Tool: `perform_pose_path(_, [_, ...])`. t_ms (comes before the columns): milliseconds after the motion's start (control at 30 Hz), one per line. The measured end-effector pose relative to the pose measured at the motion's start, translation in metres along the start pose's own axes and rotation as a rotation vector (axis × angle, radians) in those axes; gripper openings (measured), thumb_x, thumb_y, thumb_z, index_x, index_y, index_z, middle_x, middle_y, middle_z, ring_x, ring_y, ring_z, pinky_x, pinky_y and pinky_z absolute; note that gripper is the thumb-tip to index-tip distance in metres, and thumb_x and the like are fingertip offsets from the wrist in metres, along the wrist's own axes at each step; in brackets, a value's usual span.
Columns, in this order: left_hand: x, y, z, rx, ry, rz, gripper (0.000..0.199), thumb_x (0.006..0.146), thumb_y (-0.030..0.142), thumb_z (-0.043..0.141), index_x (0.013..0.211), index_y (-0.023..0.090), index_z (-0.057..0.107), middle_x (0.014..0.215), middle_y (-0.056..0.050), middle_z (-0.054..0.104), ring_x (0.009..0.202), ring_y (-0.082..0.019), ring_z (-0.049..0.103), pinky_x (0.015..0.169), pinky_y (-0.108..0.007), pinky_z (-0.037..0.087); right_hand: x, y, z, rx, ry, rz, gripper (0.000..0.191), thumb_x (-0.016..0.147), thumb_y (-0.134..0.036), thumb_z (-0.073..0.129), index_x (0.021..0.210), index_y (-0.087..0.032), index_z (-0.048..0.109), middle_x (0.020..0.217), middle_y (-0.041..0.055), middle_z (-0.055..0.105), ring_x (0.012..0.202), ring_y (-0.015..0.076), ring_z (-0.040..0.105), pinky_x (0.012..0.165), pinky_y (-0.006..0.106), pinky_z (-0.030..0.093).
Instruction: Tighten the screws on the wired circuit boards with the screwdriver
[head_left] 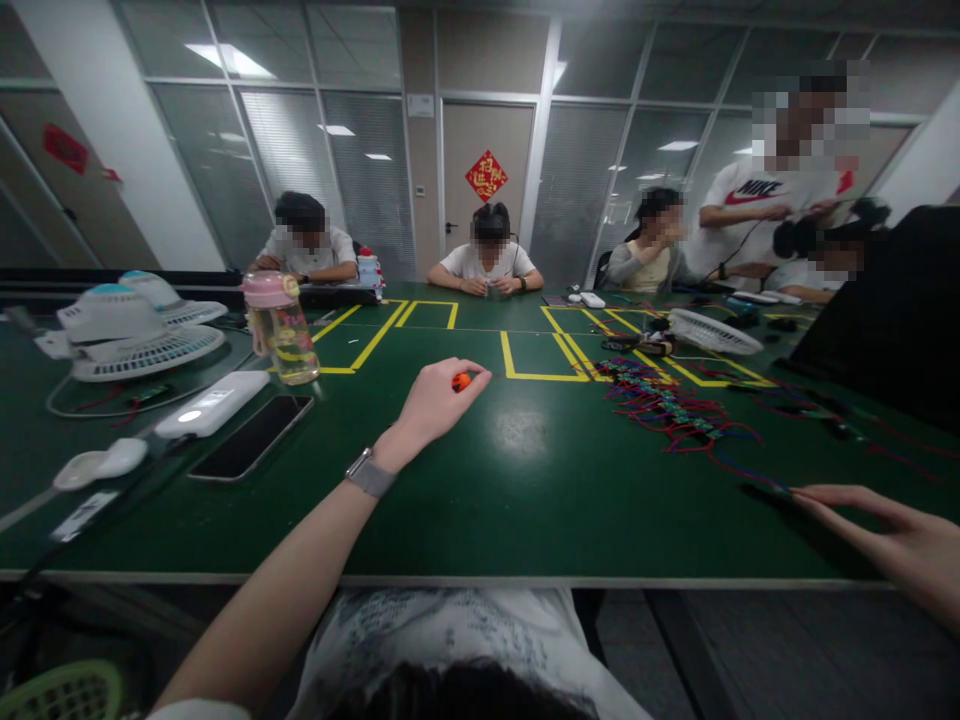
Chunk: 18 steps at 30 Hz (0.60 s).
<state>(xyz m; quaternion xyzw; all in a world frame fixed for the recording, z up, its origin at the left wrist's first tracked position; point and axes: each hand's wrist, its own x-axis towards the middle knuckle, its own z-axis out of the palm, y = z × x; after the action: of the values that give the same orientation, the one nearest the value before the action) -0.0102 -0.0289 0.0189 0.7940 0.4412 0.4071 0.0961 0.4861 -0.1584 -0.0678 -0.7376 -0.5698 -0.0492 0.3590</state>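
Note:
My left hand (441, 402) is closed above the middle of the green table, with a watch on its wrist. In its curled fingers is a small rounded orange-and-black object (460, 382), mostly hidden. My right hand (877, 525) is low on the right, thumb and forefinger pinched on the end of a red and blue wire pair (739, 473). A narrow dark piece lies by those fingertips, too dim to make out. Beyond it, a row of small green circuit boards (664, 393) with red and blue wires lies on the table.
Left on the table (450, 520) are a phone (253, 438), a white power strip (212, 404), a pink-lidded bottle (282, 325) and white fans (142, 335). A fan grille (714, 332) and a black screen-like panel (892, 310) stand right. Several people are across the table.

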Motion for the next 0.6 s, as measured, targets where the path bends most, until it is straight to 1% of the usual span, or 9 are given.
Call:
perform_pose_path(67, [0.0, -0.001, 0.0, 0.006, 0.001, -0.001, 0.035, 0.089, 0.045, 0.052, 0.096, 0.017, 0.071, 0.096, -0.006, 0.072, 0.088, -0.02, 0.064, 0.082, -0.033, 0.047, -0.001, -0.001, 0.001, 0.06, -0.069, 0.076, 0.048, 0.048, -0.069, 0.06, 0.07, -0.03, 0.077, 0.087, 0.0057, 0.076, 0.088, 0.0389, 0.07, 0.084, 0.05, 0.056])
perform_pose_path(133, [0.0, -0.001, 0.0, 0.005, -0.001, -0.001, 0.035, 0.089, 0.045, 0.051, 0.097, 0.017, 0.072, 0.096, -0.006, 0.072, 0.087, -0.02, 0.064, 0.082, -0.033, 0.048, 0.0, -0.003, 0.003, 0.093, -0.092, 0.121, 0.046, 0.046, -0.067, 0.063, 0.07, -0.029, 0.076, 0.088, 0.0067, 0.076, 0.091, 0.0402, 0.069, 0.089, 0.051, 0.053])
perform_pose_path(267, [0.0, -0.001, 0.0, -0.003, -0.007, 0.005, 0.035, 0.09, 0.045, 0.051, 0.097, 0.018, 0.071, 0.097, -0.006, 0.072, 0.088, -0.019, 0.065, 0.081, -0.032, 0.048, 0.0, -0.012, 0.005, 0.124, -0.087, 0.122, 0.044, 0.045, -0.064, 0.064, 0.068, -0.027, 0.076, 0.087, 0.0074, 0.076, 0.09, 0.0395, 0.069, 0.092, 0.051, 0.051])
perform_pose_path(433, [0.0, -0.002, 0.002, 0.003, 0.011, 0.019, 0.032, 0.089, 0.043, 0.052, 0.095, 0.018, 0.072, 0.096, -0.005, 0.072, 0.087, -0.019, 0.064, 0.083, -0.032, 0.047, -0.001, -0.022, 0.004, 0.143, -0.104, 0.155, 0.043, 0.042, -0.06, 0.065, 0.066, -0.026, 0.076, 0.084, 0.0079, 0.076, 0.086, 0.0394, 0.07, 0.093, 0.052, 0.051])
perform_pose_path(600, [-0.001, -0.003, 0.002, 0.002, 0.002, 0.006, 0.034, 0.089, 0.045, 0.052, 0.096, 0.018, 0.072, 0.095, -0.005, 0.072, 0.086, -0.019, 0.064, 0.081, -0.032, 0.047, -0.001, -0.017, 0.006, 0.153, -0.095, 0.122, 0.043, 0.044, -0.06, 0.066, 0.067, -0.025, 0.077, 0.084, 0.0076, 0.076, 0.085, 0.0379, 0.07, 0.09, 0.049, 0.053])
